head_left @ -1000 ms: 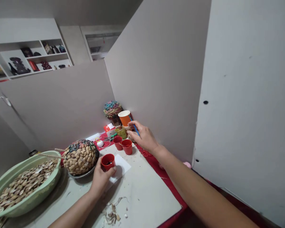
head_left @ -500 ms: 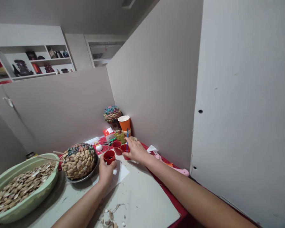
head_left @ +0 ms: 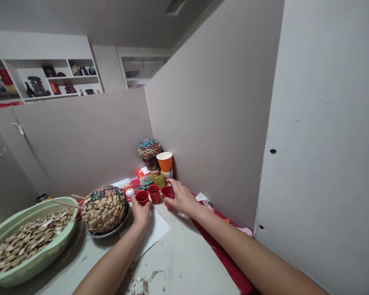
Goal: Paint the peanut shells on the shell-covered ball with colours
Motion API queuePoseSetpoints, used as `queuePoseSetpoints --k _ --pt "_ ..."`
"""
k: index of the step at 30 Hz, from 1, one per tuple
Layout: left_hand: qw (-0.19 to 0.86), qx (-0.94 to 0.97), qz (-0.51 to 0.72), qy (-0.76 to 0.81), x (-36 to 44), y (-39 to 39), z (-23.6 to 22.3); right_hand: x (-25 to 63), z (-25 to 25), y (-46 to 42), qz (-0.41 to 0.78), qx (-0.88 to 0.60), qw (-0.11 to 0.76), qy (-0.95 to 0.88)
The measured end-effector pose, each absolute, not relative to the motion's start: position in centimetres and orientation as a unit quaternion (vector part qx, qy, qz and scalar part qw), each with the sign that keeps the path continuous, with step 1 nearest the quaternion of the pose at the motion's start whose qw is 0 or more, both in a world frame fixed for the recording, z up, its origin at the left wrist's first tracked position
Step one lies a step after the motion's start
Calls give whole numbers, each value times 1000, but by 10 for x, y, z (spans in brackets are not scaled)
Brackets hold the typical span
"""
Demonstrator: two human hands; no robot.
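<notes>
My left hand (head_left: 141, 212) is closed around a small red cup (head_left: 142, 197) with dark liquid in it, set beside a second red cup (head_left: 154, 193). My right hand (head_left: 180, 198) pinches a thin blue brush (head_left: 171, 184) held upright, its lower end at a third red cup (head_left: 165, 191). A ball covered in pistachio shells (head_left: 104, 207), partly painted on top, rests in a metal dish (head_left: 110, 232) just left of my left hand. White paper (head_left: 156, 227) lies under my left wrist.
A green bowl (head_left: 49, 258) of shells stands at the left. An orange paper cup (head_left: 165, 161), a painted shell ball (head_left: 149, 148), a yellow-green cup (head_left: 159, 179) and scissors (head_left: 143, 185) crowd the corner. Partition walls close in behind and to the right. Shell scraps (head_left: 144, 282) lie near the front.
My left hand slid the red cup away from me, up beside the other two. My right hand came down from the orange cup and now holds the brush at the right red cup.
</notes>
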State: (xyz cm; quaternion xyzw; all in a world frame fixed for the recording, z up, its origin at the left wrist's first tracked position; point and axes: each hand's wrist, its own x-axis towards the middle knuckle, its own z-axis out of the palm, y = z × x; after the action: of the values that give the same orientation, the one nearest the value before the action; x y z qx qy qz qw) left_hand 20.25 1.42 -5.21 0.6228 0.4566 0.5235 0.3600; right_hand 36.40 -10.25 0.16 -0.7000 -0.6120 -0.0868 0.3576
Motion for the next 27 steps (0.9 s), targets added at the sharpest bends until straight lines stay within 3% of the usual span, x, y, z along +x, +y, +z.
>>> queuePoseSetpoints --k 8,15,27 --pt "349 606 496 514 218 34 -53 364 6 -120 -76 -663 408 -623" --pt "363 636 496 466 206 24 -47 351 12 -133 -73 -614 451 -644" --pt "464 686 476 295 137 -80 -51 305 39 -152 -10 -531 453 -716"
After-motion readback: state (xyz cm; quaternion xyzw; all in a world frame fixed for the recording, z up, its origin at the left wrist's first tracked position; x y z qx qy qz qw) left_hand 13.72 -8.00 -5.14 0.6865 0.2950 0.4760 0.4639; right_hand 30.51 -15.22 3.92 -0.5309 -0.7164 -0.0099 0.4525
